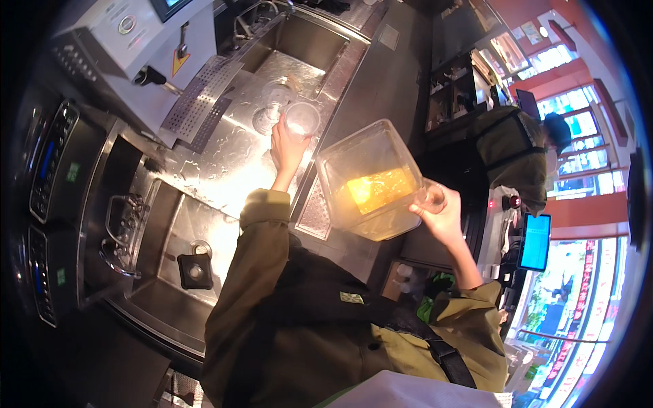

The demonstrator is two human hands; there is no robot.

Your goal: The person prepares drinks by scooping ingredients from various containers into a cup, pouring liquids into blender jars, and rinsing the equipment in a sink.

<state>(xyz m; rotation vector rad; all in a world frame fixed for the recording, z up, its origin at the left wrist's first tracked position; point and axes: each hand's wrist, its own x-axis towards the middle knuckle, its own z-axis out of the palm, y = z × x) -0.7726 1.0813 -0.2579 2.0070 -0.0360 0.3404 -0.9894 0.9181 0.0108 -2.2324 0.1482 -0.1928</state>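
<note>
My left hand (289, 148) reaches over the wet stainless steel counter (214, 163), its fingers around a clear round cup (302, 119). Just beyond it, other clear round vessels (278, 93) stand on the metal beside the upper sink. My right hand (440, 211) grips the handle of a large clear plastic pitcher (367, 148), which hangs tilted over the counter's edge and floor. Yellow liquid (380, 189) lies in the pitcher. How full the cup is cannot be told.
A sink basin (168, 285) with a black square object (195, 271) lies at lower left; another basin (306, 43) is at the top. A machine with a perforated metal shelf (201, 97) stands at upper left. A co-worker (510, 148) stands at the right, near a lit screen (534, 241).
</note>
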